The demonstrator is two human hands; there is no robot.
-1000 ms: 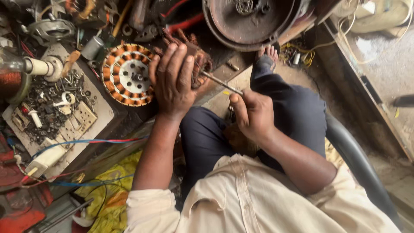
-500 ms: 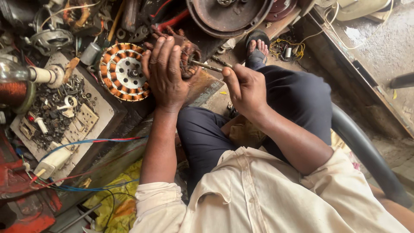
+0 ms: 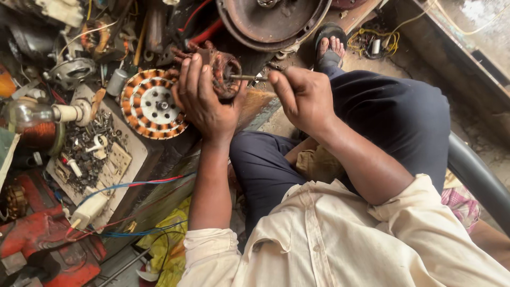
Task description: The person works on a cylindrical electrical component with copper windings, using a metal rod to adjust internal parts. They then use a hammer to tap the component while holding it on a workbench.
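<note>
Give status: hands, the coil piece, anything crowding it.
Left hand wrapped over copper-wound coil. Right hand holds thin metal rod, tip at the coil. Round orange-wound stator sits close beside; not blocking.

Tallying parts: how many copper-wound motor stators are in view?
2. One round orange-and-white copper-wound stator lies flat on the cluttered bench; one dark reddish copper-wound stator is gripped in the left hand, with the right hand beside it. Clutter may hide more.

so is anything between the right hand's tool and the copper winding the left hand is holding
Nothing visible. The left hand grips the copper-wound coil, and the thin metal tool held by the right hand reaches straight across to the coil with no obstruction between; its tip already meets the winding.
</note>
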